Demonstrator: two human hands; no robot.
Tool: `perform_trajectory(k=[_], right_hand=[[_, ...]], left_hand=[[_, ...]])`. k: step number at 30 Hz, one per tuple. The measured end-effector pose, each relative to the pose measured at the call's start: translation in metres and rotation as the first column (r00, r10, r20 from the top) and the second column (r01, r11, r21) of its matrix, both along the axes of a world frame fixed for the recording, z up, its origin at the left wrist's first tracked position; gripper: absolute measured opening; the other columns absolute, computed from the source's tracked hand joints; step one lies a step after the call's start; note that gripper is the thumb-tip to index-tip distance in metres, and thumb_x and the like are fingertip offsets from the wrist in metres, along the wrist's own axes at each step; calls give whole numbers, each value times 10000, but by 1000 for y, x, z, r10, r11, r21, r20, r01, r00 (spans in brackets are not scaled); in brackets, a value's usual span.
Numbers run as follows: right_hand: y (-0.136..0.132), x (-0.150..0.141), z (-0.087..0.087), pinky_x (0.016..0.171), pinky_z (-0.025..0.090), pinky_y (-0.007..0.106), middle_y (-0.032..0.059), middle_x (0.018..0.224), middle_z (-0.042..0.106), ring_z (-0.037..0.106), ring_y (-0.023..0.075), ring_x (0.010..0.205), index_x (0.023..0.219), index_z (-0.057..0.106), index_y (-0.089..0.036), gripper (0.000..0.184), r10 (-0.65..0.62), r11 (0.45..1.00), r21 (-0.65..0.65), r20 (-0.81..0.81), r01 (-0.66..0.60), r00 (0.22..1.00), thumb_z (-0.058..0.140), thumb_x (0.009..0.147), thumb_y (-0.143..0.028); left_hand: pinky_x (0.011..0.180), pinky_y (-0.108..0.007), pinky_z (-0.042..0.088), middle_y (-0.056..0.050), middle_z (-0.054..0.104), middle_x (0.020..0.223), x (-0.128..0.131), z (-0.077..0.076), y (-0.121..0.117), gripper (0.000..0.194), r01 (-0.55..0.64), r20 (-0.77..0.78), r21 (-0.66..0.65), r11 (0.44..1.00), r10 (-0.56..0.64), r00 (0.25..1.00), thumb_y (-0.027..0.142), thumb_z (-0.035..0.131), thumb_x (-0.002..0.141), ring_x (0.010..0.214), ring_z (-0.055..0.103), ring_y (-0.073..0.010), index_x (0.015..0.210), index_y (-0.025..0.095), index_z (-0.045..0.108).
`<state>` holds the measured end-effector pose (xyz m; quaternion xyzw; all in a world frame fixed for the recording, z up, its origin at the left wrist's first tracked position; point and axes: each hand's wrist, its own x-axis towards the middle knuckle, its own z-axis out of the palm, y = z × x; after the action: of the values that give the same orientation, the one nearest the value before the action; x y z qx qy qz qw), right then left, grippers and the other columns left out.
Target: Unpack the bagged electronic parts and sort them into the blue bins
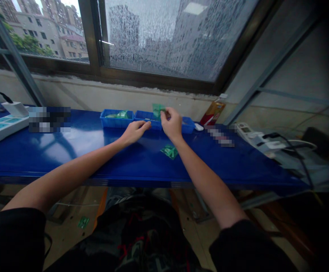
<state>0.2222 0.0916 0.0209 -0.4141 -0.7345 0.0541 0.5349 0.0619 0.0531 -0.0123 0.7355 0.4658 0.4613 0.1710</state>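
Note:
My right hand (171, 122) pinches a small green see-through plastic bag (157, 109) between thumb and fingers, above the blue bins. To its left, my left hand (135, 132) is at the front of the middle blue bin (141, 114), its thumb and fingers drawn together and pointing right. Whatever they may hold is too small to make out. Green bags lie in the left blue bin (116, 122). The right blue bin (187, 126) is partly behind my right hand. Another green bag (170, 151) with pale contents lies on the blue table (136, 162) by my right forearm.
A drink bottle (214, 111) and a white object (199, 127) stand right of the bins. Power strips lie at the left (2, 126) and right (245, 132), with cables. A window (164, 41) is behind the table. One green bag (83, 222) is on the floor.

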Motion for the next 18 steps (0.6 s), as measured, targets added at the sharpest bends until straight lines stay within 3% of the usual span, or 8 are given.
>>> perform_trajectory(k=[2, 4, 6, 8, 11, 14, 16, 18], right_hand=[[-2, 18, 14, 707, 446, 319, 87, 898, 572, 555, 183, 828, 931, 599, -169, 298, -197, 965, 178, -7, 195, 980, 337, 895, -307], [2, 40, 26, 748, 443, 373, 124, 1030, 526, 545, 217, 934, 1072, 562, -157, 418, -371, 890, 268, -47, 370, 927, 190, 930, -284], [10, 63, 31, 784, 428, 422, 146, 1123, 478, 522, 245, 1014, 1155, 525, -156, 479, -495, 813, 320, -61, 487, 867, 112, 930, -245], [22, 81, 29, 824, 409, 462, 158, 1152, 468, 491, 273, 1072, 1175, 518, -153, 460, -550, 785, 303, -58, 540, 833, 143, 916, -214], [36, 91, 17, 861, 385, 504, 165, 1047, 543, 477, 310, 1072, 1080, 593, -137, 341, -570, 820, 146, 119, 554, 813, 360, 839, -194], [39, 83, 6, 855, 392, 497, 166, 1002, 596, 493, 326, 1040, 1038, 633, -133, 334, -533, 826, -29, 289, 564, 795, 501, 733, -170], [35, 72, 5, 852, 408, 444, 146, 956, 627, 530, 296, 990, 1031, 644, -132, 344, -471, 848, -91, 324, 522, 821, 505, 717, -153], [27, 59, 5, 808, 433, 363, 101, 861, 653, 578, 234, 871, 1015, 652, -139, 332, -324, 904, -163, 340, 394, 883, 474, 735, -150]], left_hand=[[698, -293, 429, -74, 677, 832, 1, -1, -1, 394, 17, -91, -14, 1000, -18, 996, 414, 394, 886, 767, 606, -197, 845, 136, 670], [715, -296, 428, -78, 673, 863, 4, -2, -5, 316, 59, -243, 16, 998, -53, 969, 364, 445, 868, 787, 600, -200, 865, 143, 670], [774, -306, 428, -81, 665, 894, 11, -4, -12, 269, 144, -379, 33, 989, -121, 918, 330, 465, 862, 844, 592, -205, 905, 154, 664], [855, -332, 413, -93, 653, 974, 20, -5, -20, 286, 212, -447, 43, 976, -171, 878, 347, 472, 865, 940, 572, -220, 1001, 161, 642], [929, -371, 383, -103, 600, 1135, 32, -6, -30, 379, 297, -481, 50, 954, -237, 844, 424, 457, 873, 1061, 525, -237, 1154, 206, 588], [939, -408, 374, -83, 561, 1216, 37, -5, -34, 364, 351, -536, 26, 936, -284, 795, 472, 431, 878, 1113, 496, -255, 1102, 271, 635], [918, -419, 386, -76, 561, 1223, 35, -3, -34, 371, 332, -584, 6, 943, -266, 767, 484, 404, 887, 1112, 498, -264, 1026, 270, 674], [894, -417, 399, -73, 575, 1207, 30, 0, -31, 394, 275, -625, 1, 961, -214, 751, 480, 379, 897, 1107, 501, -265, 985, 252, 689]])
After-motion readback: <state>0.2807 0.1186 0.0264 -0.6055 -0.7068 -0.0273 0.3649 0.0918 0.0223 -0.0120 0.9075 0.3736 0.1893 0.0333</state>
